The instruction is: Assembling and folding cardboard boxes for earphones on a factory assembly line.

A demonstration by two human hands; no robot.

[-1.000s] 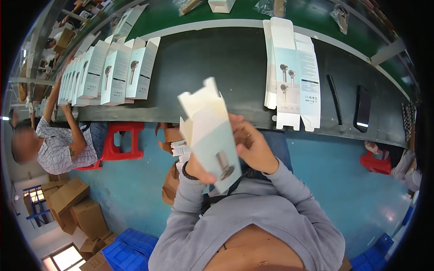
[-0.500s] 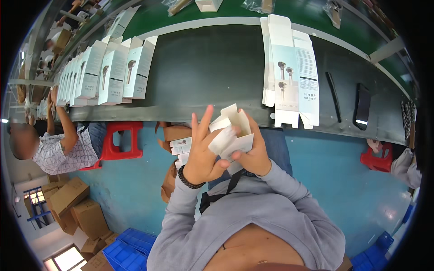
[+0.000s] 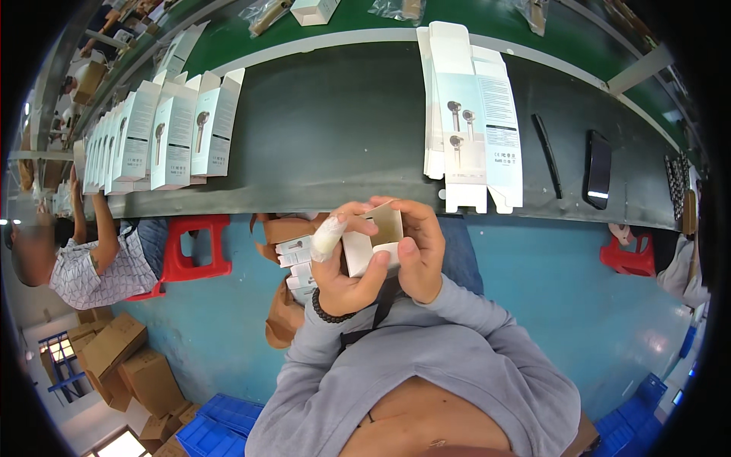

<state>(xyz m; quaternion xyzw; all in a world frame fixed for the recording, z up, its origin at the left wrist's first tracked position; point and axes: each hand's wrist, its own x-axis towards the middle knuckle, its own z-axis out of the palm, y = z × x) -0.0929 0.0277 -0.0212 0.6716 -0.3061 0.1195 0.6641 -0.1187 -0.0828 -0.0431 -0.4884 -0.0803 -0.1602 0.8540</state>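
A small white paperboard box (image 3: pixel 359 254) is held between my two hands in front of the bench edge, its open end facing me. My left hand (image 3: pixel 340 276), with a white wrapping on one finger and a dark beaded bracelet at the wrist, grips the box's left side, fingers curled over the top. My right hand (image 3: pixel 421 255) wraps the right side, thumb on the near wall. Beyond them on the bench lies a stack of flat printed cartons (image 3: pixel 466 129). Folded upright boxes (image 3: pixel 172 137) with earphone pictures stand in rows at the left.
A black pen (image 3: pixel 547 156) and a smartphone (image 3: pixel 598 169) lie at the right of the dark bench (image 3: pixel 327 122). Below the bench edge is an opened brown carton (image 3: pixel 285 314) with more flat cartons. A co-worker (image 3: pixel 106 247) sits at the left near a red stool (image 3: pixel 196 247).
My left fingers, spread out before, have closed onto the box. Its raised flaps are now folded in or hidden, leaving a squared opening. The view has shifted slightly.
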